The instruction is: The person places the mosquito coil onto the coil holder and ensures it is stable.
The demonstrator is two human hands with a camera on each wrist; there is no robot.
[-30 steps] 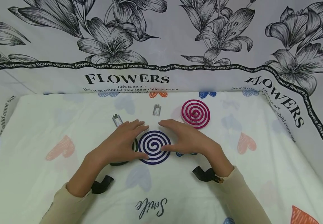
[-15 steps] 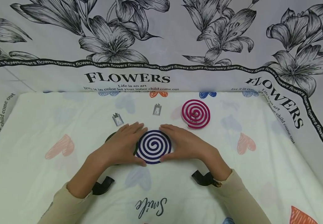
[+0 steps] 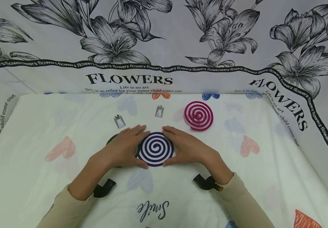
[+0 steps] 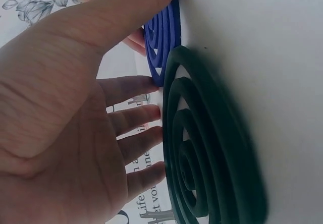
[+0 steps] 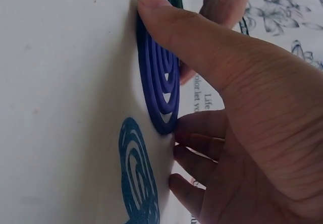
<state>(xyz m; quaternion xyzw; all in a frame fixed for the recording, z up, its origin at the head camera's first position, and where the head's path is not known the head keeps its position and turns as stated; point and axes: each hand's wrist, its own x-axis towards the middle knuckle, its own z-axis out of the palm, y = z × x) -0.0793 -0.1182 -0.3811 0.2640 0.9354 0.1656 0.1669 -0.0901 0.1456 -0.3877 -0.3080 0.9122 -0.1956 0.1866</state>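
1. Flat, dark-blue spiral coil (image 3: 156,149), central on the cloth-covered desk (image 3: 192,205): left hand (image 3: 121,148) at nine o'clock and right hand (image 3: 190,147) at three now clasp its rim. A second ago the right thumb overlapped it; I'd judge it secured.
2. Round, face up: no long axis.
3. Dark-green spiral coil (image 4: 212,138) just beside, at nine; crimson spiral coil (image 3: 198,116) apart, at two.

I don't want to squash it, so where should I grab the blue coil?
Probably the outer ring of the blue coil, pinched at its near and far edges, coming from the right. It lies flat, with gaps between its turns, so the outer ring looks easiest; the green coil crowds its left side.
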